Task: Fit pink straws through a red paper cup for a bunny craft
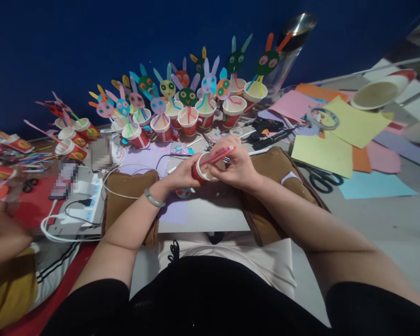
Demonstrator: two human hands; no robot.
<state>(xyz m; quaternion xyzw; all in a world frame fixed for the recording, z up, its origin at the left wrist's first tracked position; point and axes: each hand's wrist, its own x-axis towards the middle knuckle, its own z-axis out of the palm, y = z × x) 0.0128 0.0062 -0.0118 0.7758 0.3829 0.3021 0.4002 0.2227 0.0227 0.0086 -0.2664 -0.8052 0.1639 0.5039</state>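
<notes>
A red and white paper cup [198, 171] is tilted between my hands, its opening facing up and to the right. My left hand [184, 173] is wrapped round the cup's left side. In my right hand [235, 164] a pink straw-like strip [220, 155] is pinched across the cup's mouth, and the fingers reach over the rim. Part of the cup's inside is hidden by these fingers. Below my left hand, a round paper face [183, 192] with orange eyes lies on the table.
Several cups with paper rabbit faces [188, 96] stand behind. Brown cushions [130, 219] lie under both forearms. Coloured paper [378, 185], black scissors [324, 180] and a tape roll [323, 118] are at the right. A power strip [96, 199] and another person's arm [7, 238] are at the left.
</notes>
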